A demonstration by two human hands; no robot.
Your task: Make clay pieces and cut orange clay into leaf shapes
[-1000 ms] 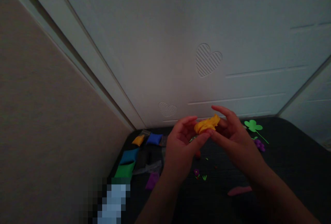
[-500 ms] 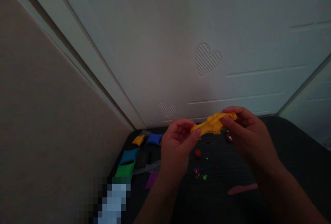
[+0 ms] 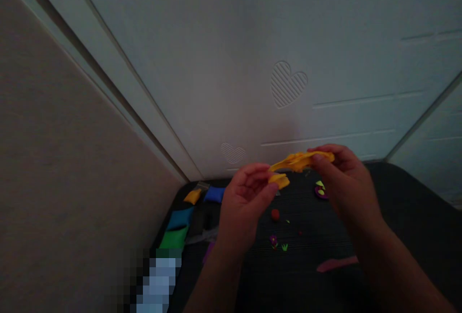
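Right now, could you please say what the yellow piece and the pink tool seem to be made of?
The yellow piece looks like soft, matte modelling clay, pulled thin with ragged edges. The pink tool may be plastic, judging by its even colour.

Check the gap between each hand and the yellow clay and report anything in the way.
Nothing visible is in the way. The left hand pinches the yellow clay at one end, and the right hand grips the other. The clay is held above the dark table.

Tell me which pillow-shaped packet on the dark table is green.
The bright green packet, just on the near side of the teal-blue packet; no other shows green.
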